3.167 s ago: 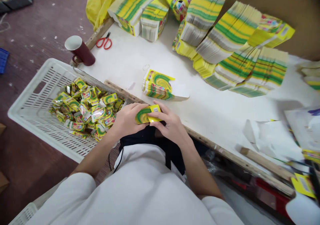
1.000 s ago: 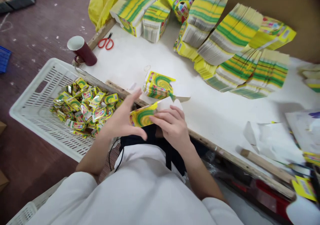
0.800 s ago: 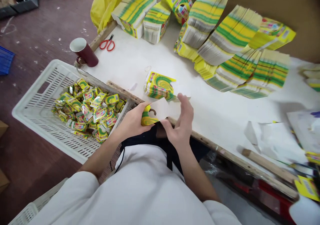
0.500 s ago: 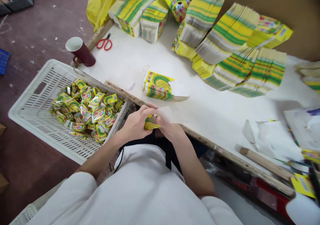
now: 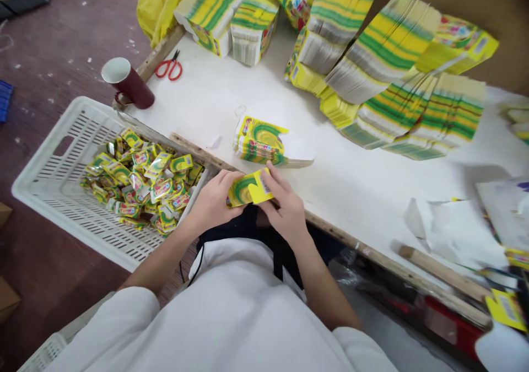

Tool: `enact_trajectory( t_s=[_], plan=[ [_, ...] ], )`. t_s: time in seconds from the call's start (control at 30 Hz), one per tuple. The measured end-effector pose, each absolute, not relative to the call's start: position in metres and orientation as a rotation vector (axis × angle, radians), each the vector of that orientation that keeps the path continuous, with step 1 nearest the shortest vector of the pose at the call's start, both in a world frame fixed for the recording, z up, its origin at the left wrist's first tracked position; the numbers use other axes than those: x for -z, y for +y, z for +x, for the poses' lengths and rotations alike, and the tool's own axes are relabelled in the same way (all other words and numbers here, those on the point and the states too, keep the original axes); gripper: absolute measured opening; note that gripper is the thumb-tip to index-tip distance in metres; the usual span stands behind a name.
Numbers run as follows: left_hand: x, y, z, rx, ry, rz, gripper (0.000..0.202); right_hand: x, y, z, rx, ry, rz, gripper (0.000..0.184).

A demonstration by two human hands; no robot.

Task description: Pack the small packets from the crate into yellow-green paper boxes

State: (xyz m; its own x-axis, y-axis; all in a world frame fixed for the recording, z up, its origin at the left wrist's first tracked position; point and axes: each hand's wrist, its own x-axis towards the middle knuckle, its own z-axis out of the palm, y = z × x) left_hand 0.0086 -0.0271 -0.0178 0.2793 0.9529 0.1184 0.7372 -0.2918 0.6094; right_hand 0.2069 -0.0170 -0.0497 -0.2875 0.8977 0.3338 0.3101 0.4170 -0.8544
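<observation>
Between my two hands, just over the table's front edge, is a small yellow and green carton (image 5: 243, 190). My left hand (image 5: 215, 204) is closed around its left end. At the right end, the thumb and fingers of my right hand (image 5: 285, 205) pinch a yellow flap with a barcode. Whether anything lies inside the carton cannot be seen. Right beyond my hands, a short stack of flat cartons (image 5: 262, 138) of the same print rests on the white table (image 5: 351, 187).
At my left stands a white plastic basket (image 5: 53, 182) with many small filled packs (image 5: 142, 179). A maroon mug (image 5: 138, 88) and red-handled scissors (image 5: 169, 68) sit at the table's left edge. Bundled flat cartons (image 5: 397, 47) line the back; wooden strips (image 5: 446, 273) lie at right.
The carton has turned so its printed face and barcode flap now show, where a white inner flap stood up before. My right hand has shifted slightly and grips the flap's end.
</observation>
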Motion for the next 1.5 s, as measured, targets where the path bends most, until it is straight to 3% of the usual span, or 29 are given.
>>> enact_trajectory(
  t_s=[0.17, 0.4, 0.63, 0.83, 1.0, 1.17, 1.33, 1.43, 1.5],
  plan=[
    [0.009, -0.028, -0.001, -0.685, 1.490, 2.091, 0.052, 0.041, -0.010, 0.222, -0.934, -2.047, -0.977, 0.034],
    [0.001, -0.023, 0.000, -0.718, 1.441, 2.146, 0.050, 0.025, -0.006, 0.223, -1.008, -1.944, -1.063, 0.023],
    [-0.001, -0.025, 0.002, -0.654, 1.470, 2.122, 0.054, 0.031, -0.011, 0.206, -1.174, -1.746, -1.031, 0.046],
    [-0.007, -0.029, -0.056, -0.510, 1.778, 2.139, 0.055, 0.030, 0.016, 0.199, -0.838, -1.843, -1.098, 0.071],
    [-0.014, -0.037, -0.127, -0.368, 2.220, 2.019, 0.082, 0.047, 0.063, 0.210, -0.451, -1.893, -1.404, 0.048],
    [0.001, -0.035, -0.086, -0.506, 1.721, 1.712, 0.064, 0.044, 0.064, 0.210, -0.400, -1.932, -1.506, 0.044],
    [0.027, -0.017, 0.012, -1.053, 1.128, 1.270, 0.097, 0.018, 0.019, 0.202, -0.772, -1.872, -1.258, 0.053],
    [0.026, -0.008, 0.051, -1.326, 1.073, 1.023, 0.080, 0.014, -0.010, 0.193, -1.195, -1.759, -1.009, 0.054],
    [0.022, -0.005, 0.063, -1.476, 1.119, 0.938, 0.073, 0.017, -0.023, 0.186, -1.299, -1.665, -0.940, 0.055]
  ],
)
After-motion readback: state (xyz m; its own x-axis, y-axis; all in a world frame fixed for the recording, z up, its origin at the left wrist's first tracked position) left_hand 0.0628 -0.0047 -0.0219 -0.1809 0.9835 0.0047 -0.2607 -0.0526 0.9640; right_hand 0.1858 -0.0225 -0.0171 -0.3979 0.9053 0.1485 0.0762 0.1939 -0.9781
